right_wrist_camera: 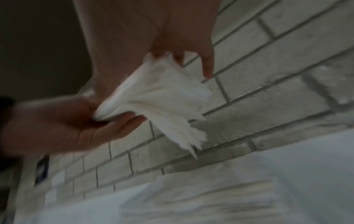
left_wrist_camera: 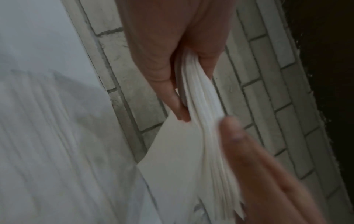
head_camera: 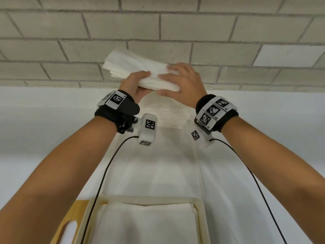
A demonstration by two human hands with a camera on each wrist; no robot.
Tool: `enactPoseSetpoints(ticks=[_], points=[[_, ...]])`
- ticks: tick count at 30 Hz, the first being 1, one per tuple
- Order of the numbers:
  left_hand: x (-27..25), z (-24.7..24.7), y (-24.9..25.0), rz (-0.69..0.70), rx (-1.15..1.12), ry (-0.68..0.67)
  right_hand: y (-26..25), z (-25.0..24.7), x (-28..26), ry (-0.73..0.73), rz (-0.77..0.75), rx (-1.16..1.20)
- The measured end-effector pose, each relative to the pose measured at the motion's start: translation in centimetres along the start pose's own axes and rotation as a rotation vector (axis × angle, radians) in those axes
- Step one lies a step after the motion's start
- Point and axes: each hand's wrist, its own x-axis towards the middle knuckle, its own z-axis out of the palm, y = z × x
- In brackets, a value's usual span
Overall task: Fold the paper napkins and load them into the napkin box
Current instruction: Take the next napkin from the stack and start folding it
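Left hand (head_camera: 136, 85) gripping napkin bundle (head_camera: 133, 71) from beneath, right hand (head_camera: 181, 81) clasped over its near end, raised above the surface (head_camera: 52, 120); likely light, soft, prone to fanning, best pinched across the folded edge; napkin box (head_camera: 200, 208) nearest, brick wall (head_camera: 228, 32) beyond.

I see soft, matt white paper in the napkin bundle (head_camera: 140, 73), its layered edges feathery and slightly ragged. The wall (head_camera: 228, 32) looks like rough, matt grey brick with darker mortar lines. The worktop (head_camera: 44, 111) reads smooth and white, faintly satin. The napkin box (head_camera: 200, 208) seems matt cream plastic, beside a pale wooden board (head_camera: 73, 213) with a smooth finish.
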Motion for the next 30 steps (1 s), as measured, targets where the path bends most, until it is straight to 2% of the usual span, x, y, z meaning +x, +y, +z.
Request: enactPoseSetpoints(ticks=[1, 4, 6, 8, 10, 12, 15, 18, 21, 26, 30], points=[[-0.5, 0.1, 0.5, 0.006, -0.016, -0.007, -0.1, -0.8, -0.3, 0.001, 0.11, 0.124], [-2.5, 0.6, 2.0, 0.054, -0.018, -0.109, -0.6, -2.8, -0.8, 0.063, 0.474, 0.723], [-4.1, 0.9, 2.8, 0.091, -0.028, -0.189, -0.3, -3.5, -1.2, -0.037, 0.683, 1.073], [-5.3, 1.0, 3.1, 0.119, -0.032, -0.21, -0.3, -3.8, -1.8, -0.15, 0.696, 1.341], [-6.1, 1.0, 3.1, 0.136, -0.019, -0.196, -0.8, -3.9, -2.1, -0.159, 0.61, 1.473], [-6.7, 0.4, 2.9, 0.134, -0.017, -0.191, -1.4, -4.3, -2.3, -0.123, 0.539, 1.446], [-7.4, -1.4, 2.8, 0.139, 0.011, -0.106, -1.1, -5.1, -3.1, -0.121, 0.538, 1.32], [-7.6, -4.0, 2.3, 0.134, 0.273, -0.039, -0.2, -5.1, -5.0, -0.17, 0.551, 1.145], [-7.8, -5.6, 1.2, 0.006, 0.6, -0.078, 0.2, -4.0, -6.9, -0.187, 0.552, 1.054], [-8.1, -7.6, 0.1, -0.114, 0.704, -0.11, 0.0, -1.3, -9.4, -0.169, 0.598, 1.042], [-7.6, -9.4, -1.7, -0.187, 0.898, -0.057, 0.0, 1.2, -11.0, -0.242, 0.615, 0.966]])
